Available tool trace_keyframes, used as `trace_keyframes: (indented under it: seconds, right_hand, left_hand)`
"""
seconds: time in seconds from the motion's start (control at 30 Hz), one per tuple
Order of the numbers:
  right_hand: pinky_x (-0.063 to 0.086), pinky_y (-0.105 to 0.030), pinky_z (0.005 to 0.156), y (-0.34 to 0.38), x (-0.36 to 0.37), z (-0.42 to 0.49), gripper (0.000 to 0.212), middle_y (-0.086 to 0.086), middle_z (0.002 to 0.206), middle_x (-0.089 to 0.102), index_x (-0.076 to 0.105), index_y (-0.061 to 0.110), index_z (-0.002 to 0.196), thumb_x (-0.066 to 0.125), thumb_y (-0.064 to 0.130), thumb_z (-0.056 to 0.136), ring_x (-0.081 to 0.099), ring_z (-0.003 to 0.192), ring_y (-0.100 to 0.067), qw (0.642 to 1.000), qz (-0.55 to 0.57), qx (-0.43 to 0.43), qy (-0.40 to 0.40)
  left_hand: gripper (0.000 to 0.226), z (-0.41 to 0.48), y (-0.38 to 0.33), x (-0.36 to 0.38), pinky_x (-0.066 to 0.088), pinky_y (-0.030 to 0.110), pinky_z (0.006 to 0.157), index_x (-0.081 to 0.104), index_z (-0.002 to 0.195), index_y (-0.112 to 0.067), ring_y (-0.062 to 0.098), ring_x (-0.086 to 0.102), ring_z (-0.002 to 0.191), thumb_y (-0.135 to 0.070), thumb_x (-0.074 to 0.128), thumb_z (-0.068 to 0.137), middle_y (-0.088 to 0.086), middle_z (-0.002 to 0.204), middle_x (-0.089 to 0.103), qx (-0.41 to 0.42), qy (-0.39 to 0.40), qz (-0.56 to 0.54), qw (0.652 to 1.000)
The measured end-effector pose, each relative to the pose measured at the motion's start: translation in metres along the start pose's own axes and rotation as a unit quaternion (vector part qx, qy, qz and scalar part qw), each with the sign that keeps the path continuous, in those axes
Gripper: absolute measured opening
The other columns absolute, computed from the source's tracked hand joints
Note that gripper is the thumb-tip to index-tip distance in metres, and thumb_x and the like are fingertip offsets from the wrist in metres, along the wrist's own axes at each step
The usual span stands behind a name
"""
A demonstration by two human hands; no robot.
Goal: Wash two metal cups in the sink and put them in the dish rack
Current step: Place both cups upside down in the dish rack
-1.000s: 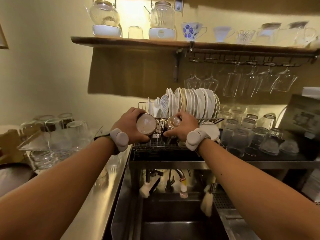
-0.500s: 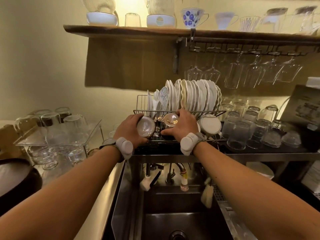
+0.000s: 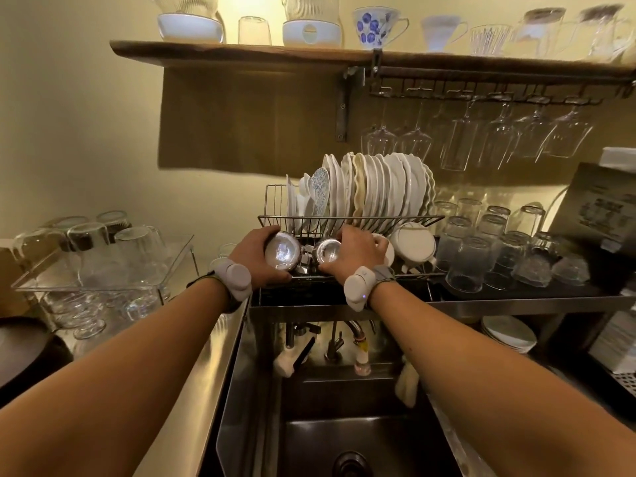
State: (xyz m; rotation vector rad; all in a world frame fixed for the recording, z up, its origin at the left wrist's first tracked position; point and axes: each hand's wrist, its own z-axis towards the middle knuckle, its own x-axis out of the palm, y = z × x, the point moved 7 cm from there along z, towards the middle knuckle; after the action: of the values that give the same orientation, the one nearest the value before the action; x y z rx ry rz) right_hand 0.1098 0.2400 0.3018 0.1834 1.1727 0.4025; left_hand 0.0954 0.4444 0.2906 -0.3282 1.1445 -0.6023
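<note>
Both cups have dropped to the rack's [image 3: 347, 219] front edge, left hand [image 3: 254, 258] gripping left cup [image 3: 283, 251], right hand [image 3: 356, 253] gripping right cup [image 3: 328, 251], side by side, axes pointing front-to-back.

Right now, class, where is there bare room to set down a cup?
Free: the steel counter between the sink wall and the left forearm, and the sink floor. Crowded: the dish rack, plates behind, left hand and right hand gripping metal cups in front; upturned glasses right of it.
</note>
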Motion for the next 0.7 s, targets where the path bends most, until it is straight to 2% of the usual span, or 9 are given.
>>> trace_keyframes:
  seconds: [0.07, 0.2, 0.37, 0.47, 0.6, 0.7]
  right_hand:
    - [0.037, -0.045, 0.099, -0.001, 0.004, 0.001, 0.063, -0.002, 0.122, 0.061, 0.055, 0.021, 0.119, 0.082, 0.048, 0.069, 0.052, 0.119, -0.026, 1.0, 0.011, 0.009, 0.0]
    - [0.04, -0.043, 0.099, -0.002, 0.009, 0.0, 0.062, -0.004, 0.127, 0.056, 0.056, 0.019, 0.12, 0.082, 0.044, 0.069, 0.047, 0.121, -0.029, 0.999, 0.037, 0.024, -0.009]
    - [0.038, -0.042, 0.104, -0.011, 0.005, -0.001, 0.049, -0.005, 0.136, 0.048, 0.061, 0.021, 0.119, 0.073, 0.039, 0.076, 0.035, 0.128, -0.03, 0.996, 0.052, 0.041, -0.051]
    - [0.037, -0.045, 0.107, -0.018, 0.009, -0.001, 0.053, -0.007, 0.14, 0.042, 0.062, 0.023, 0.12, 0.073, 0.044, 0.073, 0.031, 0.13, -0.032, 0.996, 0.035, 0.071, -0.041]
    - [0.037, -0.045, 0.107, -0.02, 0.011, 0.0, 0.059, -0.006, 0.142, 0.042, 0.062, 0.025, 0.125, 0.071, 0.049, 0.072, 0.031, 0.131, -0.032, 0.998, 0.024, 0.061, -0.02]
    - [0.038, -0.046, 0.106, -0.021, 0.009, -0.001, 0.059, -0.007, 0.142, 0.043, 0.062, 0.024, 0.125, 0.07, 0.051, 0.073, 0.031, 0.132, -0.032, 0.998, 0.025, 0.054, -0.019]
  left_hand:
    - [0.107, 0.001, 0.0, 0.002, 0.037, 0.024, 0.101, 0.035, 0.145, -0.016, 0.023, 0.046, 0.127, -0.03, 0.091, 0.055, 0.005, 0.14, 0.047, 0.0, 0.004, 0.005, 1.0]
    - [0.11, -0.001, 0.0, 0.009, 0.042, 0.029, 0.1, 0.03, 0.146, -0.024, 0.024, 0.051, 0.123, -0.033, 0.091, 0.054, 0.004, 0.138, 0.051, -0.016, 0.009, -0.012, 1.0]
    - [0.119, -0.004, 0.001, 0.01, 0.045, 0.037, 0.101, 0.022, 0.148, -0.019, 0.029, 0.048, 0.124, -0.037, 0.089, 0.052, 0.01, 0.138, 0.046, -0.057, -0.01, -0.006, 0.998]
    - [0.119, -0.004, 0.001, 0.013, 0.05, 0.038, 0.096, 0.025, 0.145, -0.013, 0.028, 0.052, 0.118, -0.043, 0.088, 0.049, 0.008, 0.133, 0.048, -0.075, 0.003, -0.006, 0.997]
    - [0.106, -0.002, -0.002, 0.012, 0.051, 0.035, 0.087, 0.033, 0.14, -0.011, 0.027, 0.055, 0.11, -0.037, 0.089, 0.054, 0.009, 0.126, 0.053, -0.077, 0.002, 0.006, 0.997]
    - [0.11, -0.005, -0.003, 0.011, 0.051, 0.037, 0.09, 0.029, 0.142, -0.013, 0.03, 0.055, 0.113, -0.038, 0.089, 0.053, 0.012, 0.128, 0.052, -0.086, 0.001, 0.012, 0.996]
